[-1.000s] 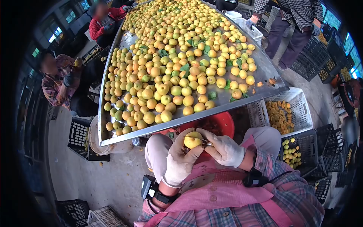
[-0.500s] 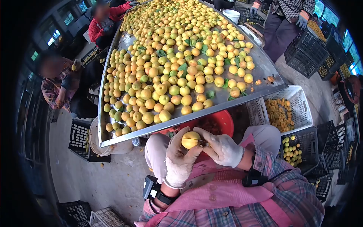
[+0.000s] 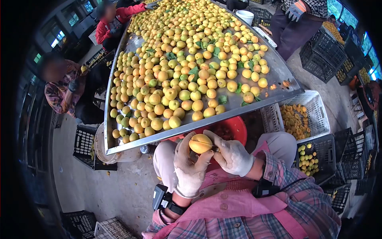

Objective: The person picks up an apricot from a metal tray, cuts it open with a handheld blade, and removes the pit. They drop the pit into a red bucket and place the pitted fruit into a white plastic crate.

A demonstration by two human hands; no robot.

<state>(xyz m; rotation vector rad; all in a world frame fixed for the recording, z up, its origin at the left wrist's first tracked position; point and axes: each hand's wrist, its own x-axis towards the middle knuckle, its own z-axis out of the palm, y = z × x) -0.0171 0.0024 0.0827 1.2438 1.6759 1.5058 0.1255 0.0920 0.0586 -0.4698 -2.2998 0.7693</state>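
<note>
My left hand (image 3: 188, 167), in a whitish glove, closes its fingers around a yellow apricot (image 3: 200, 143) just in front of the table edge. A dark cut line runs across the fruit's upper side. Close against it, my gloved right hand (image 3: 235, 158) is pinched on a small knife (image 3: 216, 149); only a dark bit shows between the fingers, and the blade is mostly hidden. Under both hands lies my pink apron. A red basin (image 3: 238, 129) with dark reddish contents sits just beyond, partly beneath the table.
A metal-topped table (image 3: 274, 95) bears a heap of apricots and some leaves. At right stand a white crate (image 3: 324, 115) of halved fruit and a black crate (image 3: 328, 153) of whole fruit. A pale bucket (image 3: 99, 145) stands left. Other people work around the table.
The apricot has tilted in my left fingers, and its cut line now shows along the top. The knife blade, seen across the fruit before, is mostly out of sight. A co-worker reaches onto the heap.
</note>
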